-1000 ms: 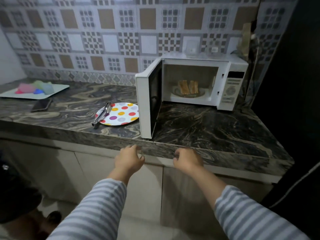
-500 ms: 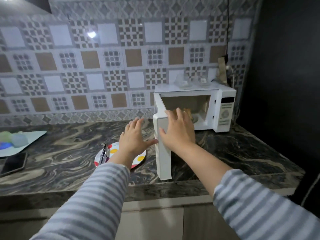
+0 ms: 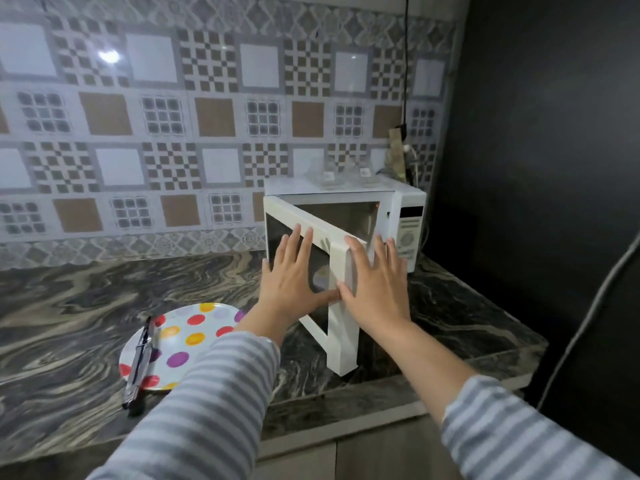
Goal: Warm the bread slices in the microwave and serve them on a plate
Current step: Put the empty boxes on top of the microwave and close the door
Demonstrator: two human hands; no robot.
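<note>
Bread slices can't really be made out behind the half-open door of the white microwave. Left hand lies flat on its glass, right hand spread against its edge. Polka-dot plate with metal tongs sits left of both hands.

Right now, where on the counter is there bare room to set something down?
Bare stone runs left of the polka-dot plate, and behind it up to the tiled wall. Another bare patch lies right of the microwave door, in front of the microwave. Crowded: the plate carries tongs, and both hands press the half-open door.
</note>
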